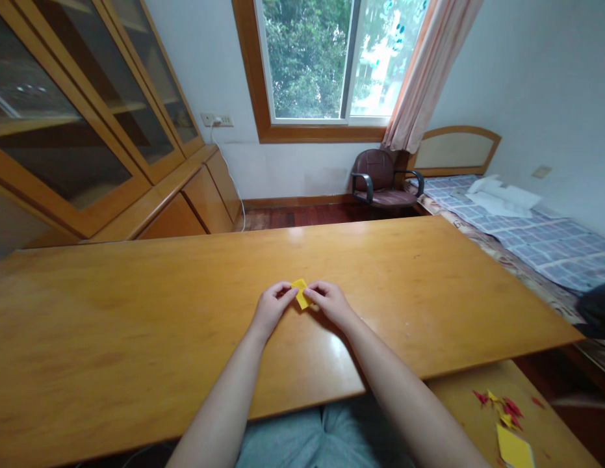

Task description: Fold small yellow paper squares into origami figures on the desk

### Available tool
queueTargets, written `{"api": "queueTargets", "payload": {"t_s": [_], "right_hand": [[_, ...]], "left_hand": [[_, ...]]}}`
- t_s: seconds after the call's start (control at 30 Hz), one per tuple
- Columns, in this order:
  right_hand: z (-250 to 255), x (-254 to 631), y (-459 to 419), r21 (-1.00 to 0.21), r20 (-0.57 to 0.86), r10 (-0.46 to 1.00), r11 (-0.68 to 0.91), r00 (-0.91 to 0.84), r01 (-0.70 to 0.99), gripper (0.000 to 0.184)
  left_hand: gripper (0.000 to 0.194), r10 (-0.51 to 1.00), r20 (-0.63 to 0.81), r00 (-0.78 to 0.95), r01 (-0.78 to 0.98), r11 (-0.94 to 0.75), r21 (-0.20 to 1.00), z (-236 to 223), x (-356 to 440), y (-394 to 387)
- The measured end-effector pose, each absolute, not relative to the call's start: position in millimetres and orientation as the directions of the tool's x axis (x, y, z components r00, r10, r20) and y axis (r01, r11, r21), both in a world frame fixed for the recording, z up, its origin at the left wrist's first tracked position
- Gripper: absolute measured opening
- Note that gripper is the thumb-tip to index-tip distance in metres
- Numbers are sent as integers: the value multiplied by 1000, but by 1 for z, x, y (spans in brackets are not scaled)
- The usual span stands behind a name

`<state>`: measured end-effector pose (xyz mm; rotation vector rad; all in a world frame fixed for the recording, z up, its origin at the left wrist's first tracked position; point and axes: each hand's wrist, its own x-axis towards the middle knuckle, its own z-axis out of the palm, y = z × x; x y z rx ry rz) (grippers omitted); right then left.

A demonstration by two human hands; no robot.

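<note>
A small piece of folded yellow paper is held between my two hands, just above the middle of the wooden table. My left hand pinches its left edge between thumb and fingers. On the other side, my right hand grips the right edge the same way, thumb on top. The paper looks creased, with its corners pointing up and down; finer folds are too small to make out.
At the lower right, a lower wooden surface bears several red and yellow folded paper pieces and a stack of yellow paper. Beyond the table stand an office chair, a bed and a glass-door cabinet.
</note>
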<state>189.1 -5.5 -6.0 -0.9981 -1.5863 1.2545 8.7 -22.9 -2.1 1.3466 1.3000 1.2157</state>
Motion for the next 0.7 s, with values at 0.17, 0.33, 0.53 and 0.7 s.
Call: {"api": "queueTargets", "payload": {"t_s": [0.17,0.33,0.53,0.7], "right_hand": [[-7,189,-5,-974,156,925,202,-346,99,24],[-5,189,-7,-945,187,886,280,-423,169,23],[-4,189,-7,-935,182,889,289,-421,205,21],[-4,189,-6,-940,182,898,278,-399,196,22]], "left_hand": [[24,997,71,-24,79,-68,995,2,9,-24],[23,997,78,31,114,-81,990,5,11,-24],[24,997,75,5,144,-75,987,3,10,-24],[23,997,66,-47,47,-64,997,-1,8,-23]]}}
